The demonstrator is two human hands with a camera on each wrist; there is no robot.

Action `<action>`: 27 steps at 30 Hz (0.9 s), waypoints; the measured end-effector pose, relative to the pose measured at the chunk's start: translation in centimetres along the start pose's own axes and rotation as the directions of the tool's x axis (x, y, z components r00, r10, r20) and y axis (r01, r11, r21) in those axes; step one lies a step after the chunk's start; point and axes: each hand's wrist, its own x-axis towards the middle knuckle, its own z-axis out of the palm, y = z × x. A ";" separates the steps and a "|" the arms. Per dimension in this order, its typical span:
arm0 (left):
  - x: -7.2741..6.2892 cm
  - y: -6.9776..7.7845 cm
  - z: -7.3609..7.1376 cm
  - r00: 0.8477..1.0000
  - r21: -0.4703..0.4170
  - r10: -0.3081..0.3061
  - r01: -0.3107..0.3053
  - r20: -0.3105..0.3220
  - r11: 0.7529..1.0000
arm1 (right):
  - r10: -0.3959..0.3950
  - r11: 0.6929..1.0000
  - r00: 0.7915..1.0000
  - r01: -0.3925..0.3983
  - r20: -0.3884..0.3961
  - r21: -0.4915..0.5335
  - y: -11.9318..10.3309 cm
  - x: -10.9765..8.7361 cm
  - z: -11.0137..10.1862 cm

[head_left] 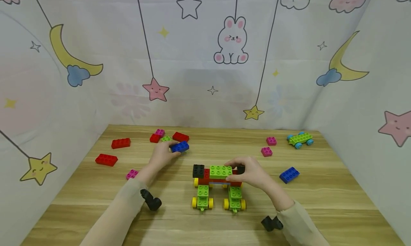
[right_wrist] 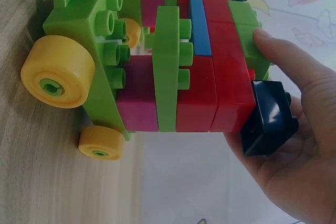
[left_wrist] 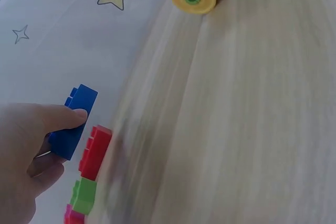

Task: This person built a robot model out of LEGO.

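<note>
My left hand (head_left: 160,155), at the back left of the table, pinches a blue brick (head_left: 182,146) between thumb and fingers. In the left wrist view that brick (left_wrist: 79,116) appears just above a red brick (left_wrist: 96,152). Near the middle stands a vehicle built of bricks (head_left: 203,190), on yellow wheels (head_left: 243,204). My right hand (head_left: 251,172) grips its upper right end. In the right wrist view the thumb lies on the light green top bricks (right_wrist: 251,38), and the other fingers curl behind, partly hidden by a black brick (right_wrist: 269,116).
Red bricks (head_left: 106,159) and a pink brick (head_left: 132,174) lie on the left. A light green brick (head_left: 166,138) sits by my left fingers. On the right are pink bricks (head_left: 266,152), a blue brick (head_left: 289,174) and a wheeled green base (head_left: 300,139). Printed cloth hangs behind the table.
</note>
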 end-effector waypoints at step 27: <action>-4.7 11.6 -3.4 0.936 -0.133 0.350 -0.353 -0.043 0.926 | -0.056 0.996 0.972 0.072 -0.228 0.059 -0.8 0.0 -1.3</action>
